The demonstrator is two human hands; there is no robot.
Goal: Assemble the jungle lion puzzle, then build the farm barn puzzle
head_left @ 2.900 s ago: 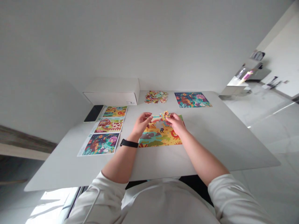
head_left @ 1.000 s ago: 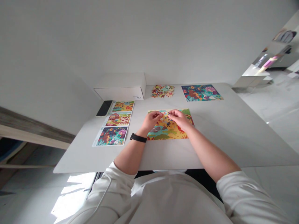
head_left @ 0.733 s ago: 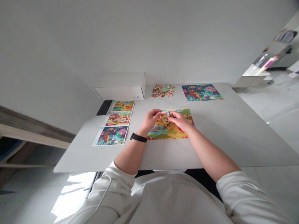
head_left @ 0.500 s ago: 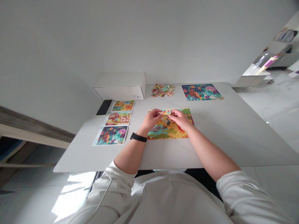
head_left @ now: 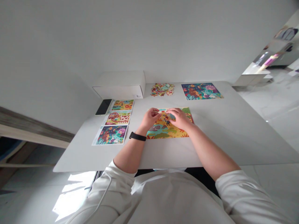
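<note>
An orange and green jigsaw puzzle lies flat on the white table in front of me. Both hands are over its far edge. My left hand, with a black band on the wrist, is curled, and its fingertips pinch a small light puzzle piece at the puzzle's top edge. My right hand lies next to it with fingers stretched flat on the puzzle, the tips touching the same spot.
A pile of loose pieces and a blue assembled puzzle lie at the far side. A white box, a black phone and three picture cards are on the left.
The piece, held up between both hands earlier, has come down onto the puzzle's top edge. My right hand has flattened over it. The view shifted slightly.
</note>
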